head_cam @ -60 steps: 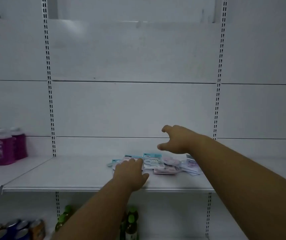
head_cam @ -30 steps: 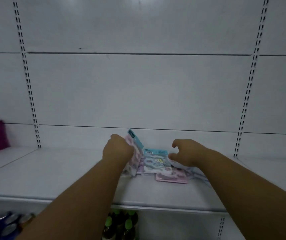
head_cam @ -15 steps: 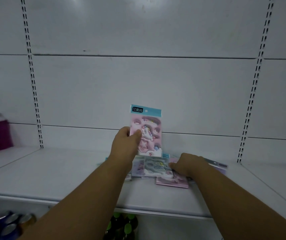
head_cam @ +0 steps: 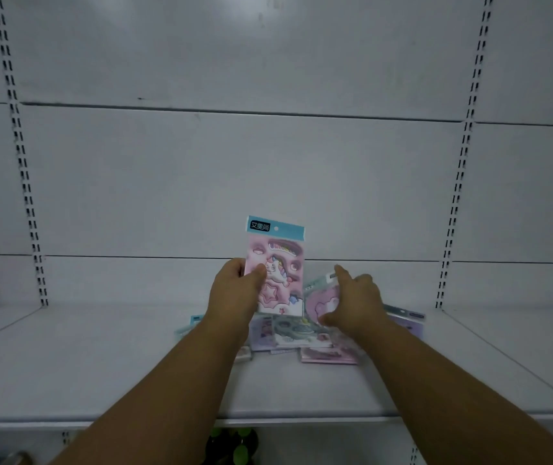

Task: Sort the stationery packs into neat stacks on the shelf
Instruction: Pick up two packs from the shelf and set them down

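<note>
The left hand pinches a pink unicorn sticker pack with a teal header upright, thumb on its face. The right hand curls its fingers round a second pink plastic pack, lifting it off the loose heap of packs (mixed designs) on the white metal shelf. Best matched face-to-face, edges squared, before stacking.

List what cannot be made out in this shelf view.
- Loose packs, head view: how many is unclear; both hands and forearms cover part of the pile.
- Second pack: blurred, largely behind the right hand.
- Unicorn pack: left edge under the left hand.
- Green-capped bottles: mostly hidden by the shelf above them.
</note>
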